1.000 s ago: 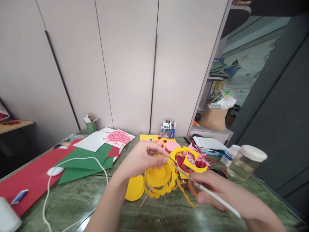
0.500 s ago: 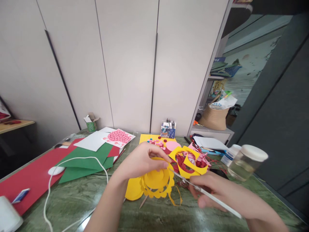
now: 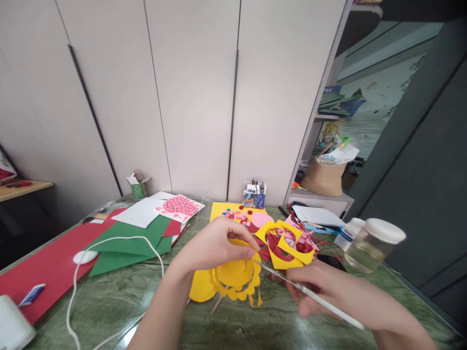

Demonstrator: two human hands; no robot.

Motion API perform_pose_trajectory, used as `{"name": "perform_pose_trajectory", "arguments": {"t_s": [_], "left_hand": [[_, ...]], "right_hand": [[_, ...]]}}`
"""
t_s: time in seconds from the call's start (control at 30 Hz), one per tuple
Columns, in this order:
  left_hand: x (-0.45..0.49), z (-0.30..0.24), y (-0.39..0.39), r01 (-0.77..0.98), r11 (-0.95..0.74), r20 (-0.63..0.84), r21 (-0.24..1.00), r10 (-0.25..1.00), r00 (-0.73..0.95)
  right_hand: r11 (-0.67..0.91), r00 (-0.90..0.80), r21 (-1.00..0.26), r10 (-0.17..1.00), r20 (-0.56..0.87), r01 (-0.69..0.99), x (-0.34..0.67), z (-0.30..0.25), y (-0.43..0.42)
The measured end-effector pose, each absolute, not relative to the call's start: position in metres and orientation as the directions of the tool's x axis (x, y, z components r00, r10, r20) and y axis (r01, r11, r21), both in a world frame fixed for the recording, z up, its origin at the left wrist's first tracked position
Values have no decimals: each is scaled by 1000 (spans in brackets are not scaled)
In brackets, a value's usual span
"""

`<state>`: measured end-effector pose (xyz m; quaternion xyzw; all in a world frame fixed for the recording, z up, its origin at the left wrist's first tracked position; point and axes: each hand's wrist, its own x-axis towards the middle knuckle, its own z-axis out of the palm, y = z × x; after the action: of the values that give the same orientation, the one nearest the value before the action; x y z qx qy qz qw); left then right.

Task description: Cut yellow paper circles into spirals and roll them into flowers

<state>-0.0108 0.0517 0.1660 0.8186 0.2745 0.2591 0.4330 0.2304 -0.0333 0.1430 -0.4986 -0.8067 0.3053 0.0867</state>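
My left hand (image 3: 228,245) pinches a scalloped yellow paper piece (image 3: 235,272) by its upper edge, above the table. The paper has a spiral or ringed look, and a narrow yellow strip dangles from its lower right. In my right hand (image 3: 315,287) is a long slim tool with a white handle (image 3: 330,306) and a thin metal tip. That tip meets the paper's right edge near my left fingertips; its exact kind is hard to make out. Below the paper lie a plain yellow paper disc (image 3: 202,286) and a thin wooden stick (image 3: 216,304).
Yellow cut-out scraps (image 3: 288,261) and pink and red shreds lie ahead. Right stand a lidded clear jar (image 3: 368,253) and white bottle (image 3: 348,236). Green sheets (image 3: 124,257), a red sheet (image 3: 47,260) and a white cable (image 3: 75,291) cover the left. Cabinet doors (image 3: 193,97) rise behind.
The dangling yellow strip at the paper's lower right is shorter and hangs closer in. The paper has turned slightly in my left hand; both hands are nearly in place.
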Motion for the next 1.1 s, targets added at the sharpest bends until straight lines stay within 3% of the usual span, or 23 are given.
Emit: {"name": "perform_pose_trajectory", "arguments": {"t_s": [0.37,0.53,0.77,1.1], "left_hand": [[-12,167,51,308,-549,162,777,647,745],[-9,167,53,228,-490,206,842,681,703],[8,165,52,-36,-349,323,936,816,480],[30,152,44,-271,-340,409,900,874,261]], "right_hand": [[309,-476,-573,863,-166,759,230,141,-33],[271,-449,-630,883,-138,728,232,139,-31],[158,-484,-918,874,-41,363,227,127,-29],[256,-483,-957,861,161,138,214,124,-28]]}}
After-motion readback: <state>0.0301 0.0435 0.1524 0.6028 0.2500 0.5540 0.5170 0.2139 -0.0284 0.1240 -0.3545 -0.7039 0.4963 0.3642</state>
